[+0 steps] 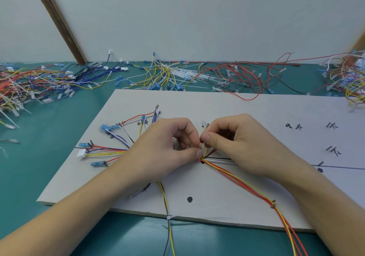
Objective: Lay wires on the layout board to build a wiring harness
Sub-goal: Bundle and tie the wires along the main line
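- I am seeing the wire bundle (201, 158) lying on the pale layout board (246, 107), gathered at a junction near the board's middle.
- My left hand (158, 153) is pinching the bundle at that junction, thumb and forefinger curled round it.
- My right hand (233, 139) is sitting just beside it, fingers curled and pinching thin wires above the same junction.
- Red and yellow wires (256, 191) are running from the junction toward the board's near right edge.
- Wires with blue terminals (104, 128) are fanning out left of my left hand.
- Loose wire piles (167, 74) are lying on the green tabletop (59, 137) beyond the board.
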`<state>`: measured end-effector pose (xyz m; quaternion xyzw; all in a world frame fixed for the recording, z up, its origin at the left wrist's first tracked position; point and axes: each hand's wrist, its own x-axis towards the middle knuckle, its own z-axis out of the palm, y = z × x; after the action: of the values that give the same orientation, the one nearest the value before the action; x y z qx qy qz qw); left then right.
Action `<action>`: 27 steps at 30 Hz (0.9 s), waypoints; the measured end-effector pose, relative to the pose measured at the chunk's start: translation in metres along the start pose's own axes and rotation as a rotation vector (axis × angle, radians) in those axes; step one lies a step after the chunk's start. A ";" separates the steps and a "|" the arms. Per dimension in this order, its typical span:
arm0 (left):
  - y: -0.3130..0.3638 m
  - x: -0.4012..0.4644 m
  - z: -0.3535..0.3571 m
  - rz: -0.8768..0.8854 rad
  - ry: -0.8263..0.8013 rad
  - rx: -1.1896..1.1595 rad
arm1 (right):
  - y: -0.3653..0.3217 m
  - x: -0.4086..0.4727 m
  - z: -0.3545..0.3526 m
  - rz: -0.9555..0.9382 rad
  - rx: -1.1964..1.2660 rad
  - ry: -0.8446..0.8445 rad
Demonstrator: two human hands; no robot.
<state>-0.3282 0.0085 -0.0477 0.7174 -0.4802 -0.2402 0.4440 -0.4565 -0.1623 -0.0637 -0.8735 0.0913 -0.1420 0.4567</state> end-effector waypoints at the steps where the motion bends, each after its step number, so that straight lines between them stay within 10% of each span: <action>1: 0.000 0.000 0.000 0.007 -0.007 0.017 | 0.000 0.000 0.002 -0.009 -0.006 0.015; 27: -0.003 -0.002 -0.002 0.218 -0.020 0.249 | -0.003 -0.001 0.003 -0.008 -0.006 0.015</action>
<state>-0.3264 0.0112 -0.0495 0.7081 -0.5856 -0.1364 0.3702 -0.4566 -0.1581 -0.0630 -0.8741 0.0917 -0.1500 0.4528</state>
